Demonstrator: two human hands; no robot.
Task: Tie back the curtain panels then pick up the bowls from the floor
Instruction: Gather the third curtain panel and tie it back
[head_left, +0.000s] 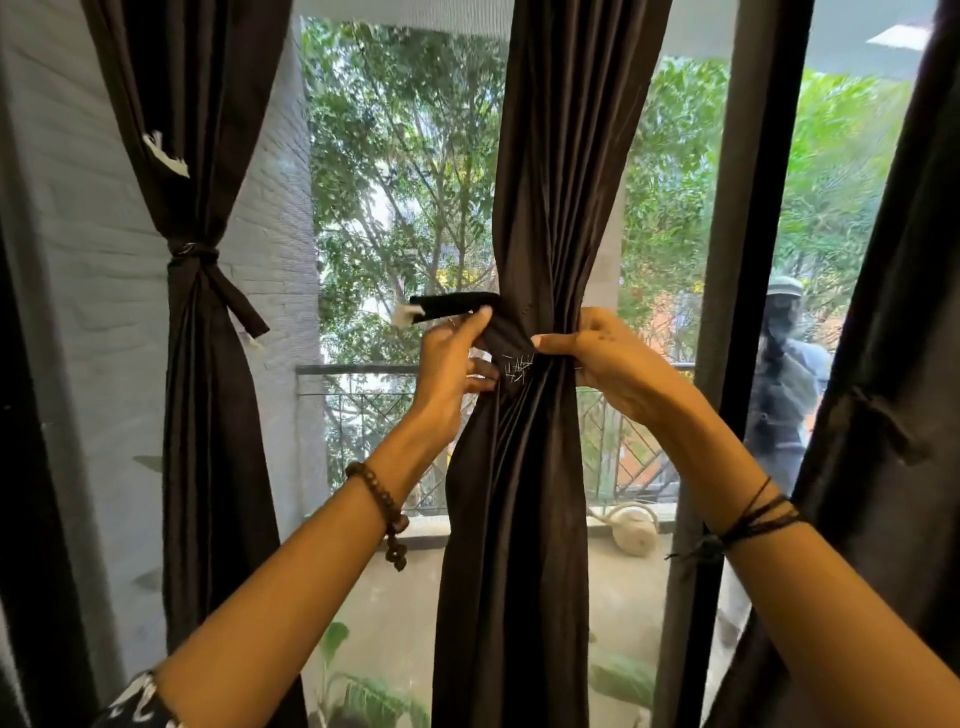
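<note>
Two hands are tying the middle curtain panel (524, 208): left hand (452, 358) pinching the tie-back strap (452, 307), right hand (597, 358) gripping the gathered fabric; knotting likely comes next.

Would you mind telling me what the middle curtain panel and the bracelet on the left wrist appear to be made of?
Middle curtain panel: dark brown woven fabric with a slight sheen, judging by its soft vertical folds where it is gathered. Bracelet: round brown beads, probably wood, with a dull finish; seeds or stone cannot be ruled out.

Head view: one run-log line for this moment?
step: tying middle curtain panel | left hand: pulls tie strip | right hand: grips bunch | left panel: tied
</note>
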